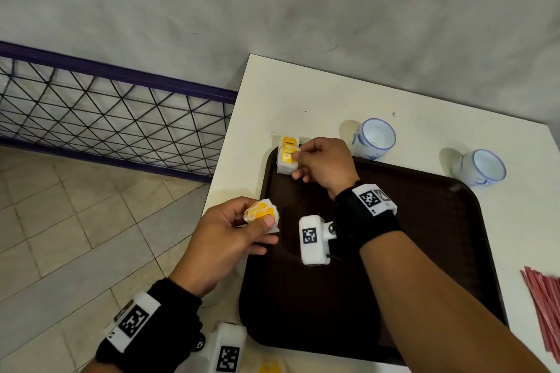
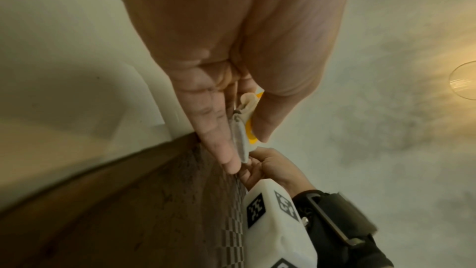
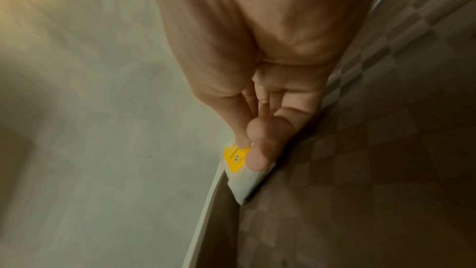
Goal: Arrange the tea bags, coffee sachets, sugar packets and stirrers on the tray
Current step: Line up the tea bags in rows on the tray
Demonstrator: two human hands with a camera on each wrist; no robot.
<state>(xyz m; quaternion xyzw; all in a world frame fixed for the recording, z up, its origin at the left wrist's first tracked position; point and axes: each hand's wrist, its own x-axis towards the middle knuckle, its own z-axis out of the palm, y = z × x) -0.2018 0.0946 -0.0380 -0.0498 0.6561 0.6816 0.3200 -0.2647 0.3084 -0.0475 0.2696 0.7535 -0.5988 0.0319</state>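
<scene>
Head view: right hand (image 1: 324, 162) pinching tea bag (image 1: 287, 159) at tray (image 1: 454, 251) corner; left hand (image 1: 224, 239) gripping tea bag bundle (image 1: 260, 212).

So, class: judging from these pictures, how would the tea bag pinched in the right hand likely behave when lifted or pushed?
The tea bag probably weighs little: the right hand holds it with a fingertip pinch alone. It looks soft and floppy, since the left hand's bunch of tea bags crumples. Pushed, it should slide, not roll, being flat.
</scene>
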